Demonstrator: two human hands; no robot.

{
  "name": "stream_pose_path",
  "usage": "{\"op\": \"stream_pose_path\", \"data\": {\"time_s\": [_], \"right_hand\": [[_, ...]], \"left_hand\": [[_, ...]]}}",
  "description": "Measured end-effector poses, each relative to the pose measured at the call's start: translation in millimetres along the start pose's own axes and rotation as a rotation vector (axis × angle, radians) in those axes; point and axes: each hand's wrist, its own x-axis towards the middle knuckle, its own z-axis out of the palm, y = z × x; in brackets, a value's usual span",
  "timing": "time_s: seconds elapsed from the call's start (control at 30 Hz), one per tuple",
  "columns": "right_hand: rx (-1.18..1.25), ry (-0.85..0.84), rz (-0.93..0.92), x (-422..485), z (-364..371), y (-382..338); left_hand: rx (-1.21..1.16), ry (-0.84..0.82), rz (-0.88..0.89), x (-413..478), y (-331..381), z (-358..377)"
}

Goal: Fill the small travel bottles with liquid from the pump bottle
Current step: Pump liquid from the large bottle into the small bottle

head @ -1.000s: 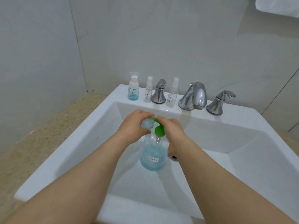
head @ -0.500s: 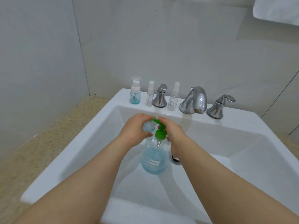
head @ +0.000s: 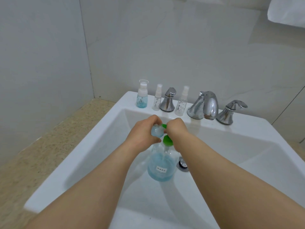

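Observation:
A clear pump bottle (head: 160, 167) of blue liquid with a green pump head (head: 167, 140) stands in the white sink basin (head: 231, 156). My left hand (head: 142, 134) grips a small travel bottle (head: 156, 131) holding blue liquid, tilted at the green spout. My right hand (head: 176, 129) is curled over the pump head, fingers on its top. On the back ledge stand a small bottle with blue liquid (head: 142, 96) and two clear spray bottles (head: 157, 99) (head: 181, 103).
A chrome spout (head: 204, 105) and two chrome tap handles (head: 167, 100) (head: 230, 110) sit on the back ledge. The drain (head: 182, 164) lies right of the pump bottle. A speckled counter (head: 41, 151) runs along the left; a white towel (head: 287, 11) hangs at top right.
The view has shifted a little, so the ledge looks nearer. Both hands stay at the pump head with the small bottle held at the spout.

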Motion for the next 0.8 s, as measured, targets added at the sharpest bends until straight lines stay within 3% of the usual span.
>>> {"op": "stream_pose_path", "data": {"time_s": [0.1,0.33,0.8], "right_hand": [[-0.194,0.037,0.01,11,2,4],[-0.288,0.072,0.037,12,7,12],[0.257,0.008,-0.135,-26,-3,24]], "left_hand": [[0.008,-0.007,0.01,0,1,1],[0.032,-0.033,0.029,-1,-3,2],[-0.033,0.047,-0.041,0,-8,4]]}}
